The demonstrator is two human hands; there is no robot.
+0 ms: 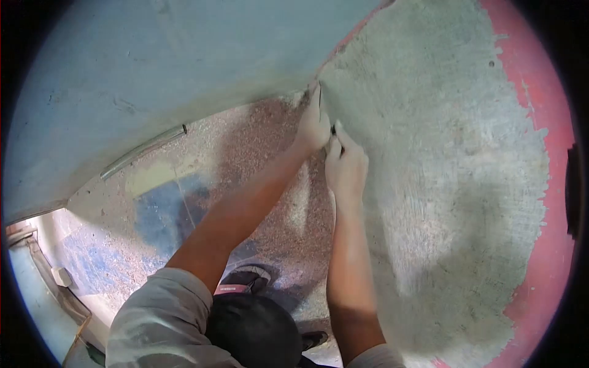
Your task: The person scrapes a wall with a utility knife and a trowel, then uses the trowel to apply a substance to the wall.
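Observation:
My left hand (314,126) is up at the corner where two walls meet, its fingers closed near a thin dark edge; what they hold, if anything, is hidden. Just below and to the right, my right hand (347,168) is closed in a pinch, with a small dark tip (333,130) showing at its fingertips. I cannot make out the kind of thing it belongs to. Both hands look dusty and are close to the scraped grey-green wall (442,153), which keeps a ragged band of pink paint (540,257) along its right side.
A bluish wall (153,55) rises on the left. Pinkish flakes cover the floor (270,147), with a metal tube (144,150) along the left wall's foot. Below my arms are a shoe (248,279) and a black rounded shape (254,331). A small whitish block (61,277) is at lower left.

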